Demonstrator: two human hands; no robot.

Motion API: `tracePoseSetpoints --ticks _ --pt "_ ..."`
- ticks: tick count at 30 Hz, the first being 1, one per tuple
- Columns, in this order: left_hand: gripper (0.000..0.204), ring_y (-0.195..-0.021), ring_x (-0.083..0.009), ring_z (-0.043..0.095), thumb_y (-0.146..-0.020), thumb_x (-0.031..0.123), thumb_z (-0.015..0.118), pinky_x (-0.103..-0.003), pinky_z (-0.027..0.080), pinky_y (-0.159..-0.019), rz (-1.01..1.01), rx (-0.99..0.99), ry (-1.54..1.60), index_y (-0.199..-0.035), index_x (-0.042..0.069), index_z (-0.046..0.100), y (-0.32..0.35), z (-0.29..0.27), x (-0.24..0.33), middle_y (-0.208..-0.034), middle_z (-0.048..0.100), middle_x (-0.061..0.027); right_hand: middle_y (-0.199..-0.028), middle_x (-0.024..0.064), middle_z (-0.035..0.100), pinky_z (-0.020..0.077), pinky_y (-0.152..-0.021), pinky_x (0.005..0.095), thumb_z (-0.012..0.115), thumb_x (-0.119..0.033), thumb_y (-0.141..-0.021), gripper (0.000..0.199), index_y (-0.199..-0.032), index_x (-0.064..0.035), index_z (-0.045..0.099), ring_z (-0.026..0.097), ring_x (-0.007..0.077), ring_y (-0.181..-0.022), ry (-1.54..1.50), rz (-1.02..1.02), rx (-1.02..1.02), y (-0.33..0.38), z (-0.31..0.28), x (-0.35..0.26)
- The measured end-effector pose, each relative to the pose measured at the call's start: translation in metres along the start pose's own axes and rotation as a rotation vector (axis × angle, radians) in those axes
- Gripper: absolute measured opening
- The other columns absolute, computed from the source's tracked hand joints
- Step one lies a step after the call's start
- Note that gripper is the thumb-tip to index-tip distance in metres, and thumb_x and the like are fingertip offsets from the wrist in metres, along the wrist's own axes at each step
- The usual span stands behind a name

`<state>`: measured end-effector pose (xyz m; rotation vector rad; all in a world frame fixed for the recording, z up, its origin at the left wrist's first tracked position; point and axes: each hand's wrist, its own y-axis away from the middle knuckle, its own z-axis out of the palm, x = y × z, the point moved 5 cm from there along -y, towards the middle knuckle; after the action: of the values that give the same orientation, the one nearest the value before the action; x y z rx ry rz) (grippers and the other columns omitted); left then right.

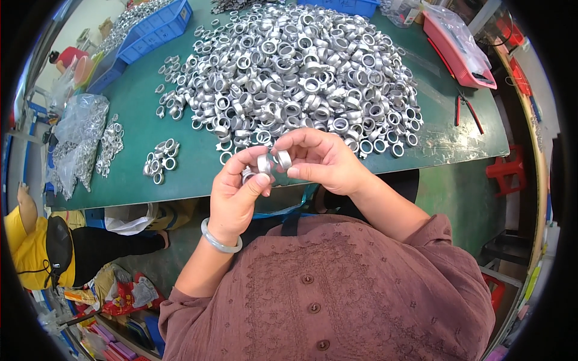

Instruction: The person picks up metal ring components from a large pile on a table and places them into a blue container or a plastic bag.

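Observation:
My left hand [241,186], with a pale bangle at its wrist, pinches a silver metal ring [264,163] between thumb and fingers. A second ring-like piece [247,173] shows partly within its curled fingers. Close beside it, my right hand [322,157] grips another silver metal ring [283,159] between thumb and forefinger. The two pinched rings face each other with a narrow gap, just over the table's near edge. Beyond my hands rises a large heap of similar rings [301,72], many with a small lug on the side.
A small cluster of rings [161,159] lies left on the green table [198,174], near clear bags of small metal parts [81,135]. Red-handled pliers [468,111] and a pink basket [460,51] are at the right. Blue crates [155,33] stand far left. A person in yellow [30,246] is at the left.

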<state>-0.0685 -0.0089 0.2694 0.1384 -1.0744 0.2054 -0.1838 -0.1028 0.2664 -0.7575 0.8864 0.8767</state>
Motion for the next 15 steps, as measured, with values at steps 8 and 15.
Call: tracePoseSetpoints --ticks 8,15 --pt "0.034 -0.067 -0.0041 0.045 -0.083 0.004 0.056 -0.018 0.038 -0.054 0.044 -0.011 -0.142 -0.116 0.001 0.048 0.0019 0.0041 0.0019 -0.09 0.055 -0.0011 -0.107 0.008 0.054 0.0432 -0.086 0.0293 0.058 0.005 -0.077 0.046 -0.12 -0.0013 0.044 0.054 0.0153 -0.099 0.072 -0.06 0.041 0.0027 0.0047 -0.0043" --pt "0.041 -0.067 -0.0064 0.047 -0.088 0.012 0.052 -0.018 0.038 -0.053 -0.035 -0.026 0.08 -0.125 0.0 0.041 0.0028 -0.0004 -0.0033 -0.096 0.055 -0.0043 -0.107 0.0079 0.053 0.0431 -0.085 0.0289 0.057 0.004 -0.078 0.044 -0.12 -0.0004 0.044 0.054 0.015 -0.097 0.09 -0.069 0.027 0.0048 0.0062 -0.0068"
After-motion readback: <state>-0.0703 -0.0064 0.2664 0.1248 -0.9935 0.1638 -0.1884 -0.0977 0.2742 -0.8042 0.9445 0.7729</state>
